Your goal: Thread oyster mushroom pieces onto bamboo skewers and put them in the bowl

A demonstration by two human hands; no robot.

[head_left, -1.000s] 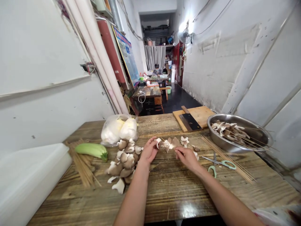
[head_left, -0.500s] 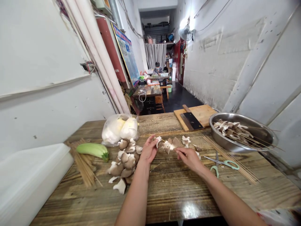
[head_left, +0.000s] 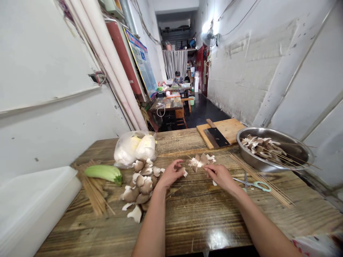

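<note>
My right hand pinches a thin skewer near one end. Several grey-brown oyster mushroom pieces are threaded on it, and its bare tip points up and left. To the left of that tip is my left hand, curled around a small pale mushroom piece at the thumb and fingertips. A pile of loose oyster mushrooms lies on the table just left of my left forearm. Beyond the skewer, a few mushroom scraps are partly hidden behind it and my right hand.
At right stand a steel basin of skewered mushrooms, loose skewers and scissors. Behind them a cleaver rests on a cutting board. Leftward are a plastic bag, a green squash, more skewers and a white container.
My left hand has drawn away from the skewer's tip, slightly lower, with the mushroom piece now off the tip. My right hand and the skewer have shifted a little to the right.
</note>
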